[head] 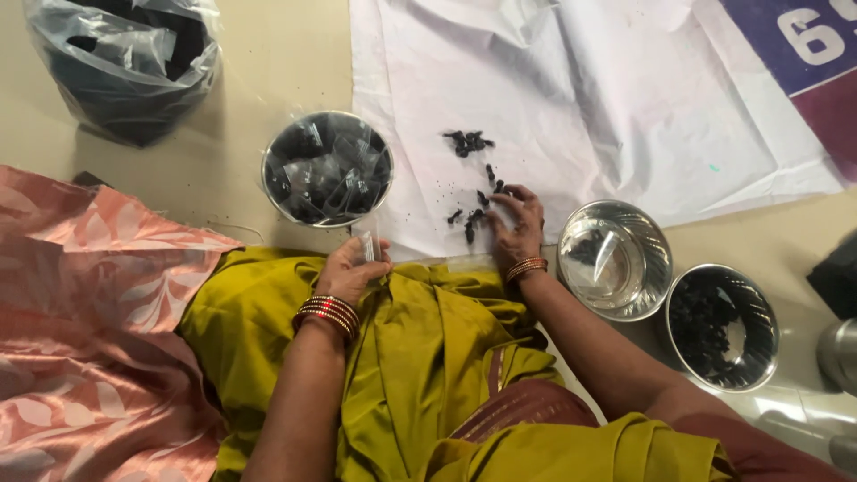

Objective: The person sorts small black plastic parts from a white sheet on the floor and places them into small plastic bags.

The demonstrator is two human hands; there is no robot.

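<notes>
Several dark dried pieces [470,219] lie loose on the white sheet [625,107], right hand [516,228] gathering them.

Its fingers are pinched together on a few pieces; the left hand [353,272] grips a small clear packet [368,245]. One steel bowl [328,168] already holds filled packets. An empty steel bowl [616,259] stands beside a bowl of dark pieces [721,326], so plenty seems left; a plastic bag [125,62] sits on the floor.

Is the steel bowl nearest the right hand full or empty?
Nearly empty: the steel bowl beside the right hand shows bare shiny metal, with few dark bits.
</notes>
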